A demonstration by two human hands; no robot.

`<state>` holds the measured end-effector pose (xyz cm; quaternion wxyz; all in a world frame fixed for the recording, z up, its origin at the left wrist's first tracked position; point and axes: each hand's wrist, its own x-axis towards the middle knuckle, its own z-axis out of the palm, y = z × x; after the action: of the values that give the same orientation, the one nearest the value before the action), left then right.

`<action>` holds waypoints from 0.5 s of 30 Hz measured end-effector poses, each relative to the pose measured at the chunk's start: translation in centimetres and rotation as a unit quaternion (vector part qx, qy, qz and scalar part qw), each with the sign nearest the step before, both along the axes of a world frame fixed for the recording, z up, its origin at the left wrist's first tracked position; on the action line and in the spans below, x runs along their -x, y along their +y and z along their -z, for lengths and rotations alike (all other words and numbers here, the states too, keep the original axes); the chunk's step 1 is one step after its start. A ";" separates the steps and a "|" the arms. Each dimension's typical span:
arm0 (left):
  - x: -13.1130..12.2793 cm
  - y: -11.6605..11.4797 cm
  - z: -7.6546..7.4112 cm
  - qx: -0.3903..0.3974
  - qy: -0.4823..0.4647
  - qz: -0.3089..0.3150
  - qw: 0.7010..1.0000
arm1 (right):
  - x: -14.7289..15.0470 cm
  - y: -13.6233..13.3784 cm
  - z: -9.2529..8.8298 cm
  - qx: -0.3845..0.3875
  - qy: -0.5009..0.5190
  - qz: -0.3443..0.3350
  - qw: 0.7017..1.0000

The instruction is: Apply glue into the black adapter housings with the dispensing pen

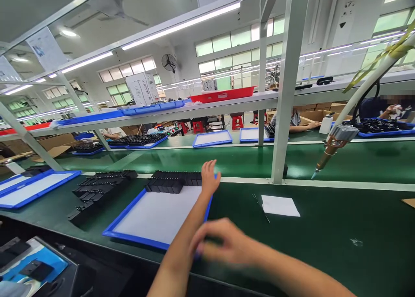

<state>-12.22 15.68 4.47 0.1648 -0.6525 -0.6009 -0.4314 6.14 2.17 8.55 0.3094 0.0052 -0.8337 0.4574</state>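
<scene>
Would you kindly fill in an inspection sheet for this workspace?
Surface: green bench top.
Job's things: black blocks rowed at the far side of the blue-rimmed tray; more blocks on the bench, left.
Clutter: white paper, thin dark item beside it.
Hands: left hand open by the tray's far right corner; right hand blurred, nearer, its grip unclear.
Cables: black cable beside the hanging tool.
Surroundings: red tray on a shelf, co-worker's hand beyond.
</scene>
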 end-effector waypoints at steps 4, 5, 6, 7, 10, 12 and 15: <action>-6.4 2.5 1.9 0.072 -0.112 0.051 0.990 | -3.8 9.6 4.3 -0.054 -0.104 0.344 0.932; -7.5 2.9 2.8 0.088 -0.132 0.050 0.986 | -5.2 11.9 5.7 -0.075 -0.138 0.404 0.901; -8.4 3.2 3.7 0.101 -0.145 0.051 0.983 | -6.6 13.9 7.0 -0.082 -0.151 0.423 0.890; -9.0 3.4 4.8 0.112 -0.152 0.052 0.981 | -7.9 15.4 8.3 -0.089 -0.163 0.435 0.881; -9.6 3.8 7.5 0.141 -0.167 0.054 0.974 | -10.7 17.6 11.3 -0.108 -0.184 0.451 0.867; -9.3 4.0 8.5 0.158 -0.174 0.048 0.971 | -11.4 17.8 12.5 -0.129 -0.194 0.452 0.861; -8.8 4.3 9.1 0.178 -0.174 0.039 0.968 | -11.5 17.9 13.4 -0.154 -0.205 0.451 0.855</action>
<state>-3.47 20.02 -4.59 -0.0783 -0.6089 -0.6618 -0.4303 17.60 20.10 -4.88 0.2988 -0.4183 -0.8487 0.1243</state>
